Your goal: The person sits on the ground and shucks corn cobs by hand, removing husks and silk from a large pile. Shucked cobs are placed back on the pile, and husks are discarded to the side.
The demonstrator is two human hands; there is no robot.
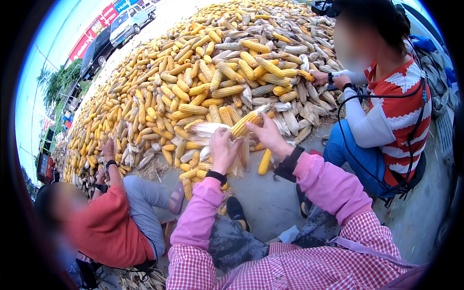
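Between my two hands is a yellow corn cob point(245, 124), tilted with its upper end to the right. Pale husk point(208, 129) is peeled back from it on the left side and hangs below. My left hand point(224, 151) is closed at the cob's lower end, by the husk. Toward the upper end, my right hand point(270, 134) grips the cob with thumb and fingers. A loose yellow cob point(264, 162) lies on the ground just below my right hand. Beyond my hands rises a large pile of corn point(193, 87).
A person in a red and white top point(401, 116) sits at right, handling a cob. Another in a red shirt point(111, 227) sits at left, reaching into the pile. Grey ground point(270, 208) shows around my shoes. Parked vehicles point(128, 24) stand at the far left.
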